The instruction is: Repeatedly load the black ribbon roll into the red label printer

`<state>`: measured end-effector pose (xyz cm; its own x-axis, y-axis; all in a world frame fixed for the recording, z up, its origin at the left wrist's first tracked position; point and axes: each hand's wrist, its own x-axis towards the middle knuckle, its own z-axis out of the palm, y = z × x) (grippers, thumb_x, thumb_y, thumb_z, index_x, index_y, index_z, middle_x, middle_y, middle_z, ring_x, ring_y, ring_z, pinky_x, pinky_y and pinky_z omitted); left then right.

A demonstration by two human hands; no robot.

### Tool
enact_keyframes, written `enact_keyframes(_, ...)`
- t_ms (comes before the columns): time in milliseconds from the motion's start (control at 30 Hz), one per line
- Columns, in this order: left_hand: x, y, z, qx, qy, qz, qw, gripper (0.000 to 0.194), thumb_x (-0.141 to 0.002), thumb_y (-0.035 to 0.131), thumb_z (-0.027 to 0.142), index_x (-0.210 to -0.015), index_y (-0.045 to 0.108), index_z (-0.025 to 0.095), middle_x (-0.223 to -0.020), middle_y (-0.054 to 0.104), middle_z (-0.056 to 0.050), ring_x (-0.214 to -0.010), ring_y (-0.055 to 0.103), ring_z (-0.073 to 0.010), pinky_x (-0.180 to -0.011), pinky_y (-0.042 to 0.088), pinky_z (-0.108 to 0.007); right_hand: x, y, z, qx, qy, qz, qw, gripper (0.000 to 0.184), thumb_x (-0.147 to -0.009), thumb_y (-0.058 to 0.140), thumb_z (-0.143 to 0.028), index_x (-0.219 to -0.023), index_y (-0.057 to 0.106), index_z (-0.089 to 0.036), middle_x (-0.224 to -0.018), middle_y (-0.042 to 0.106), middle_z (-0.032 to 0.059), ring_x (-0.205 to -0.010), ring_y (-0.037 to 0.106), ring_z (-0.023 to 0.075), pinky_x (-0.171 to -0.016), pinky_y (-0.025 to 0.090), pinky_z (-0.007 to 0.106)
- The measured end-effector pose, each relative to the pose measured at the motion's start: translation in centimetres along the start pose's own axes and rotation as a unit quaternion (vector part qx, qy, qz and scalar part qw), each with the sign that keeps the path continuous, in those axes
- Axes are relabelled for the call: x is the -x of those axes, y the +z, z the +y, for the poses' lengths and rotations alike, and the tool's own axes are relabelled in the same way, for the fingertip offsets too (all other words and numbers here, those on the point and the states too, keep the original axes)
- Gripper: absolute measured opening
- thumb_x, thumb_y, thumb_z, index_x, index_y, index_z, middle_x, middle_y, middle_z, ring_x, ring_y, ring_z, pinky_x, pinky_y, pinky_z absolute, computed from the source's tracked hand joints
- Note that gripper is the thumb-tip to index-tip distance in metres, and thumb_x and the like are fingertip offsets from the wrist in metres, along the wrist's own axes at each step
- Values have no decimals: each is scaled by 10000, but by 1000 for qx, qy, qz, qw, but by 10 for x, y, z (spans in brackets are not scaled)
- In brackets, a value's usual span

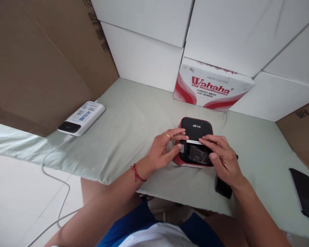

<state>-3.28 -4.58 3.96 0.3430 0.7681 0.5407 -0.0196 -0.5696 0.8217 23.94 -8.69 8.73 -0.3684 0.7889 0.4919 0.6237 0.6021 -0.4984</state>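
Note:
A small red and black box (196, 127) with rounded corners lies on the cloth-covered table in front of me. Pale lettering marks its black top, and a narrow white label strip (194, 142) crosses the middle. Below the strip, a dark item in shiny clear wrap (199, 154) shows; its kind I cannot make out. My left hand (166, 147) grips the left side, fingertips at the strip's left end and thumb lower down. On the other side, my right hand (222, 156) has its fingertips at the strip's right end and its thumb by the lower right corner.
Behind stands a white and red Wahaba water carton (211, 87) against stacked white boxes (146, 55). A white power bank (82, 118) with a cable (58, 178) lies at left beside a brown cardboard box (41, 61). A black object (222, 188) and a black phone (305, 193) lie at right.

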Motion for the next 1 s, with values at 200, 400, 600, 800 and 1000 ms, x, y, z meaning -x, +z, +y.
enact_keyframes(200, -10, 8, -40, 117, -106, 18, 987, 1168, -861, 845, 421, -1802, 156, 393, -1937, 123, -104, -1809, 95, -353, -1444, 193, -635, 6, 3, -13, 58, -27, -11, 998, 739, -1050, 667, -669, -1663, 535, -279, -1450, 686, 174, -1301, 643, 356, -1091, 545, 548)
enact_keyframes(400, -12, 19, -53, 305, -182, -36, 934, 1283, -812, 782, 367, -1808, -20, 457, -1946, 84, -14, -1812, 86, -309, -1464, 107, -559, 13, 22, -33, 127, -71, 95, 985, 287, -1034, 708, -173, -1296, 752, -281, -1104, 776, 68, -1001, 675, 249, -884, 576, 435)
enact_keyframes(600, -13, 19, -44, 337, -201, -47, 919, 1319, -782, 819, 317, -1796, -1, 514, -1946, -11, 66, -1811, -27, -336, -1463, 81, -570, 0, 14, -34, 97, -26, 126, 987, 229, -1039, 714, -135, -1203, 818, -257, -1149, 843, 66, -997, 800, 198, -870, 656, 358)
enact_keyframes(800, -12, 17, -52, 317, -178, -40, 931, 1289, -799, 857, 394, -1797, 49, 508, -1940, 63, 31, -1808, 12, -344, -1464, 41, -585, -27, 9, -33, -1, 125, 161, 979, 170, -1066, 734, -304, -1168, 869, -301, -845, 840, -29, -636, 764, 137, -645, 661, 287)
enact_keyframes(1000, -13, 16, -58, 339, -160, -33, 926, 1287, -798, 893, 451, -1797, 83, 500, -1917, 175, -8, -1802, 69, -366, -1462, 36, -610, -37, -25, -51, 23, 165, 350, 922, 231, -1020, 810, -439, -1154, 851, -255, -747, 745, -40, -638, 731, 146, -627, 618, 308)
